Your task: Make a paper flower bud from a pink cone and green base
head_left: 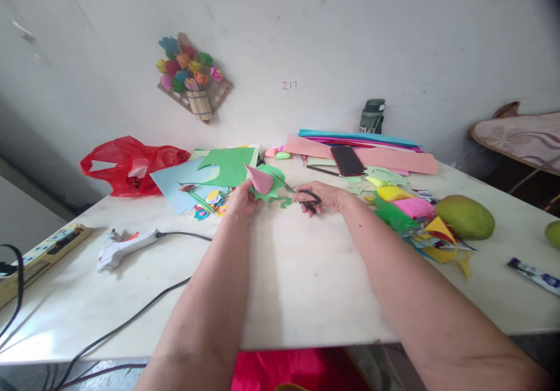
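My left hand [244, 199] is closed on a wavy-edged green paper piece [276, 189] with a pink paper cone [261, 181] on it. Black-handled scissors [311, 199] are in my right hand [319, 197], its fingers wrapped round the handles. The scissor blades point left, at the right edge of the green piece. Small green scraps [285, 202] lie below the blades. Whether the blades touch the paper is too small to tell.
At left are a red plastic bag [140, 166], blue paper [175, 184], a glue gun [126, 250] with its cable, and a power strip [48, 254]. A phone [347, 160], coloured sheets [394, 159], scraps [437, 239] and a green mango [466, 217] lie at right.
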Demonstrator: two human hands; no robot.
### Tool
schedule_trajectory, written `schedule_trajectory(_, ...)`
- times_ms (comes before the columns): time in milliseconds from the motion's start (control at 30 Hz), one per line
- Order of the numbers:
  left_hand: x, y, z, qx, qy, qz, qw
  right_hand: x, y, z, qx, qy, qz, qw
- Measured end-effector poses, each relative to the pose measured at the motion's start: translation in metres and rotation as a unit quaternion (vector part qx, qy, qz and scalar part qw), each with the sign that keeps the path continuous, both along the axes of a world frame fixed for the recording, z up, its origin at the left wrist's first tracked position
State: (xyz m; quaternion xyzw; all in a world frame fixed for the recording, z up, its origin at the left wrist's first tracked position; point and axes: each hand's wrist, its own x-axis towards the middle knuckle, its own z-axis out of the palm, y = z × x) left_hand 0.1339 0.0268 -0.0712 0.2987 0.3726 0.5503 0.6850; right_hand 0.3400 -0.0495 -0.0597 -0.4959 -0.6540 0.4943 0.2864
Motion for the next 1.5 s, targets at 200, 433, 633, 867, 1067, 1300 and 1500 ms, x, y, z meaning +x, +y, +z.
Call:
schedule_trajectory(200, 0.001, 0.002, -0.001, 0.0, 0.008, 0.001, 1.0, -0.005, -0.002, 0.004, 0.0, -0.008, -0.002, 1.0)
schedule_trajectory(433, 0.001, 0.001, -0.001, -0.015, 0.001, 0.005, 1.0, -0.009, -0.004, 0.007, -0.003, -0.005, -0.022, 1.0)
schedule_trajectory(633, 0.001, 0.0, -0.001, -0.005, 0.007, -0.003, 1.0, -0.009, -0.006, 0.006, -0.006, 0.006, -0.027, 1.0)
schedule_trajectory(867, 0.003, -0.002, 0.0, -0.007, 0.004, 0.008, 1.0, -0.01, -0.007, 0.007, -0.005, 0.011, -0.029, 0.999)
schedule_trajectory(1067, 0.002, -0.002, 0.0, -0.001, 0.005, -0.005, 1.0, -0.012, -0.009, 0.009, -0.008, 0.018, -0.034, 0.999)
schedule_trajectory(1300, 0.002, 0.0, -0.002, -0.003, -0.001, -0.002, 1.0, -0.012, -0.008, 0.007, -0.002, 0.024, -0.038, 0.999)
schedule_trajectory(1500, 0.002, -0.003, 0.0, 0.006, -0.013, -0.012, 1.0, -0.012, -0.007, 0.005, -0.004, 0.032, -0.037, 0.999)
